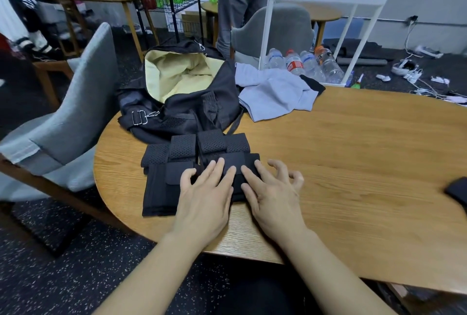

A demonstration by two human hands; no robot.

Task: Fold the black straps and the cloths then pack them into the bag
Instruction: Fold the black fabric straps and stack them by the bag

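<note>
left hand (206, 189) flat, pressing black straps (174, 170) | right hand (271, 189) spread, fingertips on straps | bag (182, 87) open, far | cloth (273, 92) far right

Matt perforated black straps (192, 163) on smooth grained wood table (353, 188).

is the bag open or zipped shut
Open: the black bag gapes at the top, its pale yellow lining showing.

Open black bag with pale yellow lining (177, 82) blocks far side; crumpled grey cloth (273, 92) beside it; bare wooden tabletop (366, 163) right.
</note>
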